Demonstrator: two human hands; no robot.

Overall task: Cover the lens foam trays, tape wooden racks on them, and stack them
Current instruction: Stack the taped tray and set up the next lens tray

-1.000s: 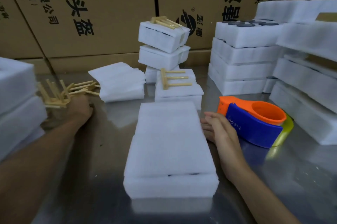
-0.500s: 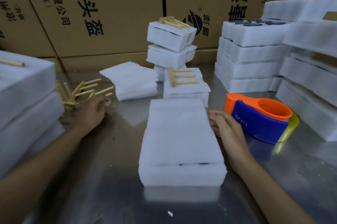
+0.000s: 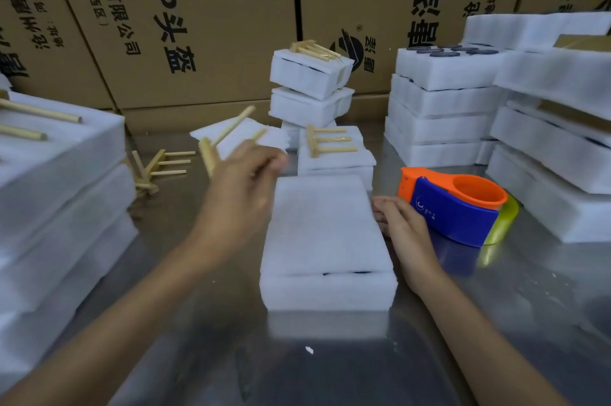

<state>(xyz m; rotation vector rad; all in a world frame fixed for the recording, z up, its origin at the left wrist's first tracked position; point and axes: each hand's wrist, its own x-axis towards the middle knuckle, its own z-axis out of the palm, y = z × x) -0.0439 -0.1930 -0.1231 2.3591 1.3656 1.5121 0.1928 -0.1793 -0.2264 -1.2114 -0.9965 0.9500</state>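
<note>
Rack lifted beside the covered tray
Left hand [image 3: 244,187] grips a rack [image 3: 218,144]; right hand [image 3: 401,223], fingers relaxed, rests against the tray [image 3: 325,240]

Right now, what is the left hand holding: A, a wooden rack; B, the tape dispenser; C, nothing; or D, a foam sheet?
A: the left hand grips a wooden rack raised above the table, while the tape dispenser sits untouched beside the right hand.
</note>
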